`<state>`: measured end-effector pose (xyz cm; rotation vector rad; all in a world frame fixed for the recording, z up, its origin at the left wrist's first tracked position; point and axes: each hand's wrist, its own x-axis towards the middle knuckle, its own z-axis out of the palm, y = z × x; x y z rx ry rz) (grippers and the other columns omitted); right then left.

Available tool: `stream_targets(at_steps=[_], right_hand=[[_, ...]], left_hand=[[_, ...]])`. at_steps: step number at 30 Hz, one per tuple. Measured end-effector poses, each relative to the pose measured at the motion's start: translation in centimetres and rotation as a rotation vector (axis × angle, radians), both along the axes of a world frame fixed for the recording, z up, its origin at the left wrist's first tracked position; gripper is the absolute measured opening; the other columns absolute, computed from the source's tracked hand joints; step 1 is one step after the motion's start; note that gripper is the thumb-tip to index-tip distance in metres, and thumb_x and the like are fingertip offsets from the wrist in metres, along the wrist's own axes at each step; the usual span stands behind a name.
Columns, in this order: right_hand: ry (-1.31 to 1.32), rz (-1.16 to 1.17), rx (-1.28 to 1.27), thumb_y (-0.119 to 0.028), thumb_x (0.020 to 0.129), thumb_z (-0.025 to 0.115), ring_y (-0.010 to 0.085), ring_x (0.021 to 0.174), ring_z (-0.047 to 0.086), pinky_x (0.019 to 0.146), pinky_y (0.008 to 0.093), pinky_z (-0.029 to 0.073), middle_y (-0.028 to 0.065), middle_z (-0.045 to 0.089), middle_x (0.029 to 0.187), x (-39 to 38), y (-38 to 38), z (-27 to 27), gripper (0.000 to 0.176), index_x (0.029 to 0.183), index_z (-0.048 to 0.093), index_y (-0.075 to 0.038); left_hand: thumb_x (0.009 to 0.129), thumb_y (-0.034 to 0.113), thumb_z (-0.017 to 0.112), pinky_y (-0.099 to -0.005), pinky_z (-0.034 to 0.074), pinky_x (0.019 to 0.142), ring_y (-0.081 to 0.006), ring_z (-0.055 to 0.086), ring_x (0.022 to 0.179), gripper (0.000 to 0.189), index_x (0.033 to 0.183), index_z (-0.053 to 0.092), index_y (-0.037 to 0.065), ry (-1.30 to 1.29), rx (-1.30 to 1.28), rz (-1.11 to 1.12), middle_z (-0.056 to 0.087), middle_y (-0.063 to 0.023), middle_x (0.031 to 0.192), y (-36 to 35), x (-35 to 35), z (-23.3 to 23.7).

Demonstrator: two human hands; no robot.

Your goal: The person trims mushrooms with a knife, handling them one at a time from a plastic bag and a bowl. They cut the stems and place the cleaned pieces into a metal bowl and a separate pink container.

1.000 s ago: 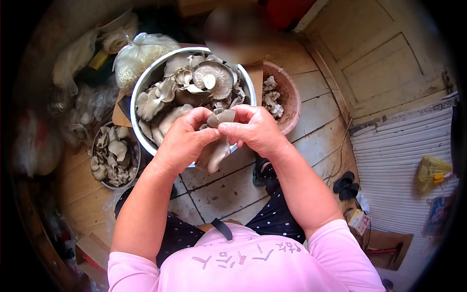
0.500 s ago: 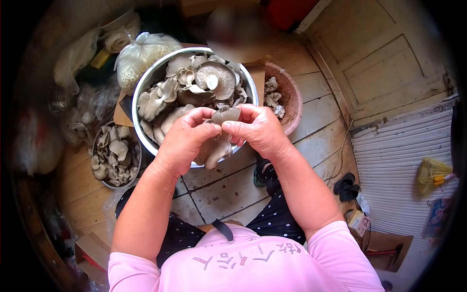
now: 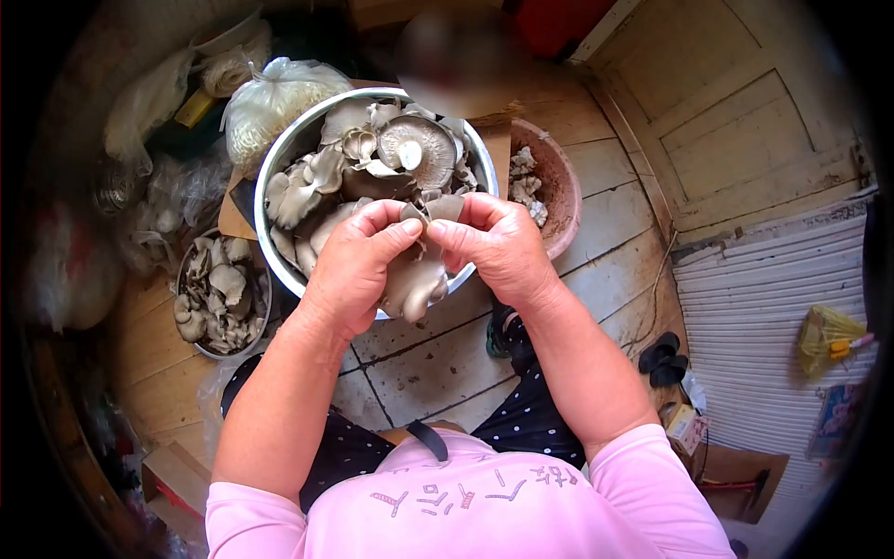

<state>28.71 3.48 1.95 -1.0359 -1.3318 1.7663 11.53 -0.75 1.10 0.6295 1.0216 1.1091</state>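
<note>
An oyster mushroom cluster (image 3: 413, 284) is between my hands, over the near rim of a large metal basin (image 3: 262, 210). My left hand (image 3: 358, 261) pinches its upper part from the left with thumb and fingertips. From the right, my right hand (image 3: 498, 244) grips a grey cap of the same cluster. A narrow gap shows between the pieces at my two thumbs. More oyster mushrooms (image 3: 317, 186) fill the basin, among them a big cap (image 3: 438, 154) lying with its gills up and pale stem showing. My fingertips are partly hidden behind the mushroom.
A smaller bowl of mushrooms (image 3: 223, 293) stands at the left. Behind the large basin on the right is a pink basin (image 3: 563, 186) with pale mushroom scraps (image 3: 526, 186). A tied plastic bag (image 3: 279, 107) sits at the back left. Black slippers (image 3: 663, 360) lie by the right wall.
The grey cap that was whole between my thumbs is now split, with a gap between its parts. My hands have moved slightly apart, and the lower caps have turned a little.
</note>
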Motion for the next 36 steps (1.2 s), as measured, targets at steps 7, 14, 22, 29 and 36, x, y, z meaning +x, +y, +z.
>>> stream_targets(at_steps=[7,14,22,29,36], right_hand=[[0.073,-0.136,-0.053,-0.019,0.086,0.07,0.0076,0.064,0.058,0.059,0.0221,0.048,0.0033,0.065,0.08,0.4,0.3,-0.6,0.023,0.098,0.064,0.0],[-0.006,-0.041,-0.152,-0.023,0.084,0.072,0.0074,0.066,0.059,0.059,0.0216,0.049,0.0027,0.065,0.083,1.0,0.7,-0.4,0.029,0.101,0.064,-0.001],[-0.166,0.111,-0.053,-0.012,0.078,0.075,0.0074,0.068,0.06,0.056,0.0222,0.049,0.0039,0.066,0.086,0.3,-0.1,0.0,0.03,0.102,0.064,0.003],[-0.107,-0.097,0.056,-0.015,0.078,0.076,0.0059,0.066,0.058,0.056,0.0202,0.047,0.0006,0.065,0.082,0.1,-0.1,-0.4,0.027,0.099,0.064,-0.001],[-0.141,-0.07,0.044,-0.016,0.078,0.075,0.0058,0.062,0.055,0.052,0.0205,0.044,-0.0002,0.063,0.076,0.1,-0.2,-0.3,0.023,0.091,0.064,-0.002]], left_hand=[[0.092,0.014,0.059,-0.0277,0.054,0.072,-0.0132,0.063,0.08,0.013,0.102,0.059,0.005,-0.179,-0.083,0.124,0.064,-0.005,0.093,0.4,-0.2,0.2],[0.09,0.014,0.061,-0.0278,0.052,0.076,-0.0122,0.062,0.083,0.015,0.103,0.059,0.007,-0.027,-0.044,0.034,0.064,-0.0031,0.092,0.3,-0.9,0.2],[0.084,0.02,0.068,-0.0268,0.046,0.084,-0.0141,0.057,0.094,0.04,0.118,0.054,0.004,0.163,0.131,-0.044,0.06,-0.0087,0.105,-0.2,-0.3,0.3],[0.082,0.007,0.068,-0.0238,0.052,0.056,-0.0115,0.062,0.071,0.028,0.107,0.056,0.004,0.132,-0.014,-0.045,0.062,-0.0047,0.093,-0.4,-0.2,0.3],[0.083,0.007,0.064,-0.023,0.05,0.056,-0.0102,0.061,0.068,0.024,0.107,0.058,0.004,0.148,0.029,-0.023,0.064,-0.0037,0.088,-0.5,-0.1,0.1]])
